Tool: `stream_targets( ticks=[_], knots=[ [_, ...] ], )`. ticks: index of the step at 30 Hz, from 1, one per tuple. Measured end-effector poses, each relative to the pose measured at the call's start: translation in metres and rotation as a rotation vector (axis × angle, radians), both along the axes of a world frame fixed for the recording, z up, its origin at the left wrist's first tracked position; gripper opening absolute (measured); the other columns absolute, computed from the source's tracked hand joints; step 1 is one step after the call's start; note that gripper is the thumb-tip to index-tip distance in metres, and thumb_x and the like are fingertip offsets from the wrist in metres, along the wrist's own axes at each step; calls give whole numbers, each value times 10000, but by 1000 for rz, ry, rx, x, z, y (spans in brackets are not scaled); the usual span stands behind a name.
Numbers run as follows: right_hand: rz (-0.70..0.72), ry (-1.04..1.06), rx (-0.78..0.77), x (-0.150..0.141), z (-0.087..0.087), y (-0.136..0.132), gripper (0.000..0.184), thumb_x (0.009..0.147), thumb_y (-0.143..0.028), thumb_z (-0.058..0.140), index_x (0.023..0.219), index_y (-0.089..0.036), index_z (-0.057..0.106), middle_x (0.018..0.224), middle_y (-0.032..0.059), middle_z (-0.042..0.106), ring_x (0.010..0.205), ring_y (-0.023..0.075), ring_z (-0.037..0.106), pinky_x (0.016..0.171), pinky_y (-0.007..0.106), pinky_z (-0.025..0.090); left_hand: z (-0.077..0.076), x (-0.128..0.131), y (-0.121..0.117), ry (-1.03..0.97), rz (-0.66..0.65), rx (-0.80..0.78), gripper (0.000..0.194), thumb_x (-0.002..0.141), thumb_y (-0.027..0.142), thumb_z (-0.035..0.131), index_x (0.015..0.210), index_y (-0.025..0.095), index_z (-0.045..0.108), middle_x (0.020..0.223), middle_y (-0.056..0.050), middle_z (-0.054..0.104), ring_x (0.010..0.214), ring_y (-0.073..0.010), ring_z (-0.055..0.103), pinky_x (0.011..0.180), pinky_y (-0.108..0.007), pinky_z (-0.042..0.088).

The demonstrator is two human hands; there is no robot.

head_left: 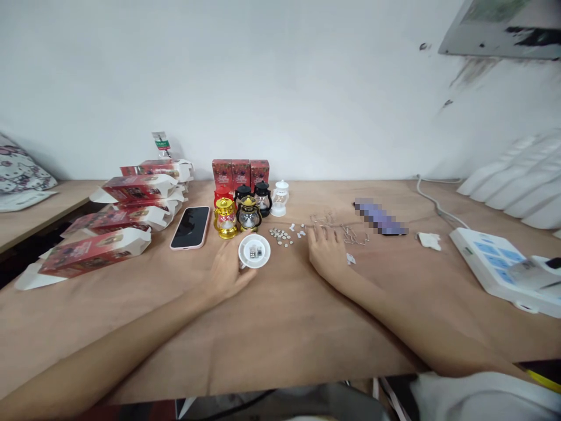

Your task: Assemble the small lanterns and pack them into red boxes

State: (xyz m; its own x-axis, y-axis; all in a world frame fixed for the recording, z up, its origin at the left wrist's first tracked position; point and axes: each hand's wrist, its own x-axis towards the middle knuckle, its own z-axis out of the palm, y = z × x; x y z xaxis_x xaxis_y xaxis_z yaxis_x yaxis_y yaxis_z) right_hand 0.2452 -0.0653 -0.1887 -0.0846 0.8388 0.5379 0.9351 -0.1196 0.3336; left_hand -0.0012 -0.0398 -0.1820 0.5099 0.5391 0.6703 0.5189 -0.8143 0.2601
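Observation:
My left hand (pixel 228 269) is closed round a small white lantern (pixel 255 263), its round underside turned up with small metal parts showing in the hollow. My right hand (pixel 328 251) rests on the table, palm down, its fingers stretched toward a scatter of thin wire handles (pixel 350 234); whether a fingertip touches one I cannot tell. Between the hands lie several button cells (pixel 280 235) and a few small white plastic pieces (pixel 301 233). Behind my left hand stand miniature lanterns: gold ones (pixel 227 219), black ones (pixel 262 199), a red one (pixel 222 193) and a white one (pixel 279 199).
Opened red boxes (pixel 96 251) are heaped on the left beside a phone (pixel 190 227). Upright red boxes (pixel 241 173) stand by the wall. To the right are a purple phone-shaped item (pixel 380 217), a crumpled white scrap (pixel 429 240) and a power strip (pixel 495 260) with its cord.

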Motion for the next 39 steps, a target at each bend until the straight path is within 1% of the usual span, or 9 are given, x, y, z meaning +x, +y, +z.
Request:
stream_targets(
  ticks=[6,12,15,18,23,26,30,33,39],
  knots=[
    [-184,56,-152,0,3,-13,259,808,15,386,819,-30,641,798,220,664,741,279,625,680,361,377,1,0,-1,4,-28,-5,562,772,231,547,1301,203,361,1251,-106,558,1137,-265,545,944,-436,466],
    [-123,61,-282,-8,13,-13,250,782,43,426,819,-58,652,817,192,675,756,250,650,613,300,419,3,1,0,16,-29,-22,539,768,245,542,1278,235,368,1232,-89,565,1116,-260,554,929,-444,472],
    [-4,47,-278,-7,11,-12,244,776,43,450,819,-92,649,838,162,678,795,230,638,637,283,443,4,1,-1,22,-43,-3,497,774,249,542,1245,214,387,1207,-95,576,1087,-258,566,901,-432,484],
    [235,163,-208,-9,5,-14,227,803,7,453,796,-128,635,859,126,668,829,213,620,661,277,470,6,1,-2,35,-37,11,460,783,249,537,1218,197,399,1179,-100,585,1071,-258,572,881,-422,491],
    [754,841,-68,-20,-1,-23,213,903,-168,434,1042,-175,595,865,61,633,785,154,619,738,296,517,9,2,-4,80,-46,49,427,817,254,524,1213,172,391,1168,-107,588,1061,-258,574,871,-407,486],
    [816,1230,-104,-27,1,-26,232,897,-241,483,1106,-217,579,921,47,608,774,136,626,736,303,531,11,3,-6,111,-83,70,395,838,274,531,1197,161,411,1170,-110,591,1067,-254,571,870,-392,472],
    [845,1500,-31,-31,2,-27,146,860,-283,558,970,-225,634,884,25,609,726,122,625,715,298,531,13,4,-7,155,-129,86,383,842,325,559,1177,182,440,1170,-103,603,1075,-245,568,847,-374,446],
    [872,1497,79,-32,5,-32,85,843,-254,583,901,-229,641,854,19,628,753,125,619,721,286,526,14,5,-8,166,-127,84,385,845,333,557,1184,188,445,1170,-103,609,1075,-233,569,843,-356,426],
    [1009,1140,111,-38,15,-48,193,840,-134,539,991,-225,615,822,20,629,742,120,602,672,254,507,14,4,-8,159,-111,107,362,851,348,555,1163,180,479,1156,-101,622,1059,-221,572,833,-337,405]
  ],
)
